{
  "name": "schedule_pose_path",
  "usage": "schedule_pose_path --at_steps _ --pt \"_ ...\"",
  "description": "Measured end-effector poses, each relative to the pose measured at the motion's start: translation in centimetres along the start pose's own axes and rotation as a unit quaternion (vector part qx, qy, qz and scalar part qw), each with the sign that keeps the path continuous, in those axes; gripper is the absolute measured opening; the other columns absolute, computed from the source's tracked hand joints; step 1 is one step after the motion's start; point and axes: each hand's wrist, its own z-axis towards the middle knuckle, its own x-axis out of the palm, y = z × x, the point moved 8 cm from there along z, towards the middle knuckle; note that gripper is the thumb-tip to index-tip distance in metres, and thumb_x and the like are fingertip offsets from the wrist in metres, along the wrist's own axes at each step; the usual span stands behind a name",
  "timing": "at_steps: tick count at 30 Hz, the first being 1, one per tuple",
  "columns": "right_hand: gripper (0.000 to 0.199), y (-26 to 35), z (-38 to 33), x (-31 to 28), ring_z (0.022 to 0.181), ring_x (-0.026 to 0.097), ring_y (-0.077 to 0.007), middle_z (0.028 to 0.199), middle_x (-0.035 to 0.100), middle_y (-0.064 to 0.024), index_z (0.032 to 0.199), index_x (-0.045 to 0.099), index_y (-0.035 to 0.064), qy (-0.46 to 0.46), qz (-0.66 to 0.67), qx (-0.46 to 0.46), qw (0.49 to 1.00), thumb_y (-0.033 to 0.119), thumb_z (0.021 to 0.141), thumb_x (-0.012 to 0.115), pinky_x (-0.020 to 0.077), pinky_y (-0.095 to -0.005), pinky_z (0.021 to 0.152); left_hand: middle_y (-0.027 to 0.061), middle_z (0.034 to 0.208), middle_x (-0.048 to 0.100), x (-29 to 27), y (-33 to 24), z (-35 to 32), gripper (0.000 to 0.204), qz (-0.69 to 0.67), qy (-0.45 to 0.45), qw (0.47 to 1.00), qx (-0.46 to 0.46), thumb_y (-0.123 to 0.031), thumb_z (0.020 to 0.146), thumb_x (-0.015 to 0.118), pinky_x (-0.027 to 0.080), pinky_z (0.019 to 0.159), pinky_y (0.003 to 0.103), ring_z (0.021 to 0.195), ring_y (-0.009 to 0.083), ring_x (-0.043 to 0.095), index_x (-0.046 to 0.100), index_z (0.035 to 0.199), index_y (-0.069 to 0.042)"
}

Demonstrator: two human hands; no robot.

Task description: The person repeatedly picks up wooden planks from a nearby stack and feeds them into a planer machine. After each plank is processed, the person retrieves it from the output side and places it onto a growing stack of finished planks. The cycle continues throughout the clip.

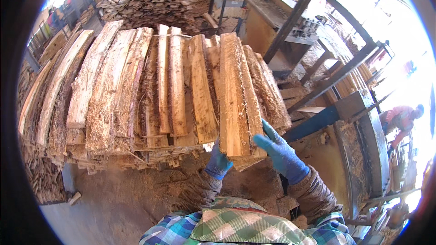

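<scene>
Several rough sawn boards [235, 108] with sawdust on them lie together on top of a wood stack, near ends pointing at me. My left hand [218, 162], in a blue glove, is against the left side of their near end, its fingers mostly hidden by the wood. On the other side, my right hand [279, 152], also gloved in blue, has its thumb and fingers spread apart along the right edge of the boards. Whether it touches them, I cannot tell. Left of these boards lie more bark-edged slabs [102, 86] in a row.
A large woodpile [141, 4] rises at the far left. To the right stand a dark metal frame [331, 77] and a machine body with a blue part [313, 124]. Another person [402, 120] bends over at the far right. Sawdust covers the floor [131, 195].
</scene>
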Motion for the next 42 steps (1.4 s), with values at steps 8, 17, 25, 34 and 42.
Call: schedule_pose_path --at_steps 8,17,25,34,42 --pt "0.123 -3.3 6.2 -0.6 0.144 0.047 -0.0323 0.158 0.039 -0.0288 0.159 -0.006 -0.0111 -0.006 0.171 0.013 0.985 0.04 0.091 0.082 0.0431 -0.0389 0.118 0.0111 0.121 0.069 2.0 -2.4 3.8 0.044 0.379 -0.028 0.925 -0.027 -0.037 0.107 0.059 0.063 0.088 0.037 0.105 0.0208 0.071 0.061 0.136 -0.005" --pt "0.101 3.5 4.2 -1.2 0.117 0.066 -0.0286 0.134 0.062 -0.0232 0.159 0.025 -0.0038 -0.109 -0.241 -0.073 0.962 0.048 0.091 0.078 0.0569 -0.0377 0.096 0.0011 0.098 0.066 2.8 -0.3 7.2 0.043 0.101 -0.157 0.982 -0.032 -0.047 0.108 0.053 0.056 0.072 0.029 0.083 0.0125 0.064 0.065 0.125 -0.01" --pt "0.11 3.5 -11.8 -2.4 0.103 0.065 -0.0465 0.121 0.055 -0.0298 0.164 0.023 0.0101 -0.217 -0.546 -0.127 0.799 0.073 0.085 0.066 0.051 -0.0549 0.088 0.0061 0.106 0.067 4.9 10.2 0.2 0.04 0.187 -0.035 0.96 -0.206 -0.042 0.107 0.055 0.055 0.078 0.035 0.092 0.019 0.064 0.064 0.128 -0.009" --pt "0.114 -7.4 -25.2 -10.7 0.143 0.043 -0.0465 0.162 0.032 -0.0305 0.164 0.02 0.0008 -0.342 -0.302 -0.326 0.828 0.054 0.084 0.081 0.0409 -0.0482 0.115 0.0117 0.115 0.067 9.2 15.3 -3.8 0.037 0.543 0.218 0.802 -0.118 -0.037 0.106 0.058 0.055 0.083 0.041 0.102 0.0263 0.065 0.062 0.13 -0.009" --pt "0.118 -18.9 -29.1 -21.9 0.153 0.025 -0.0282 0.17 0.02 -0.0189 0.168 0.002 0.009 -0.413 0.163 -0.312 0.84 0.047 0.088 0.08 0.0233 -0.0391 0.125 0.0145 0.137 0.06 21.0 26.6 -3.9 0.066 0.344 0.214 0.87 -0.279 -0.056 0.106 0.045 0.05 0.101 0.044 0.12 0.0305 0.06 0.047 0.149 -0.006"
